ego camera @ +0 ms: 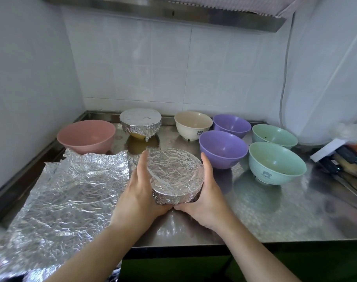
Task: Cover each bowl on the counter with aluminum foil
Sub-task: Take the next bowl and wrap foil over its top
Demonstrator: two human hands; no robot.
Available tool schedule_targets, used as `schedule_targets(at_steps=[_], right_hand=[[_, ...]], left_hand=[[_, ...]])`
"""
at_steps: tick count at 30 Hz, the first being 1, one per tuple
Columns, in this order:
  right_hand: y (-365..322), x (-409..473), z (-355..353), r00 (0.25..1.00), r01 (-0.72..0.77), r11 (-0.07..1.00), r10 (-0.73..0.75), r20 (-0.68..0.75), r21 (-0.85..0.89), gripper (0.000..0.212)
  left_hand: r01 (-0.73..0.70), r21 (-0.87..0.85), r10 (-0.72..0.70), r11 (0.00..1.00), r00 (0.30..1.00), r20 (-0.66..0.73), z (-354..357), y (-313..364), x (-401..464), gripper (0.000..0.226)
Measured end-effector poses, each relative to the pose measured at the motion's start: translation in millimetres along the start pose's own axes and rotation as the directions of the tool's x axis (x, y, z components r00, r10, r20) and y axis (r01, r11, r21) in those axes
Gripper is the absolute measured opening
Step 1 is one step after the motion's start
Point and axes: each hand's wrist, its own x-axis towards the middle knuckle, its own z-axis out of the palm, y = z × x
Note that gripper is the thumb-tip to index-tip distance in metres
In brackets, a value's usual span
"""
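On the bench (255, 216), both hands (142, 192) (207, 195) are clamping the second foil-covered bowl (174, 176), apparently leaving six uncovered.

Counter (275, 216): stainless metal, dull-brushed, faintly reflective. Loose foil sheet (71, 192): thin metal, shiny, heavily crinkled. Foil-wrapped bowl (173, 174): same creased, bright finish. Open bowls, e.g. pink bowl (86, 135): matt, smooth (probably plastic). Wall tiles (132, 68): glossy white.

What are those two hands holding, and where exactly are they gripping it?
A foil-covered bowl. The left hand and right hand cup it from opposite sides, fingers along its foil-wrapped wall, thumbs near its lower front edge.
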Motion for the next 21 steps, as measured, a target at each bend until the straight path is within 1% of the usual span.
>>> schedule_targets(at_steps=[3,5,7,11,14,18,21], right_hand=[[-1,0,-9,0.995,-0.003,1.0,0.004,0.098,-0.005,0.162],[0,1,-17,0.985,-0.018,1.0,0.02,0.17,-0.015,0.166],[-1,2,-26,0.977,-0.042,0.999,0.04,0.211,0.005,0.166],[-6,7,-38,0.974,-0.038,0.998,0.025,0.226,0.053,0.154],[-10,12,-36,0.972,-0.024,0.999,0.014,0.233,0.039,0.15],[-8,14,-32,0.977,-0.03,0.999,0.022,0.214,0.036,0.147],[-6,14,-31,0.978,-0.034,0.999,0.025,0.209,0.039,0.143]], left_hand=[[0.009,0.004,-0.009,1.0,0.997,0.08,-6,-1,2,0.159],[0.051,-0.004,-0.05,0.999,0.988,0.144,-10,-3,5,0.166],[0.097,-0.047,-0.087,0.994,0.981,0.172,-15,-5,7,0.168],[0.11,-0.118,-0.087,0.987,0.978,0.189,-21,-4,13,0.169],[0.103,-0.147,-0.08,0.984,0.984,0.159,-17,-3,15,0.171],[0.091,-0.105,-0.079,0.99,0.99,0.113,-11,-2,14,0.169],[0.094,-0.09,-0.083,0.992,0.989,0.12,-10,-1,15,0.168]])
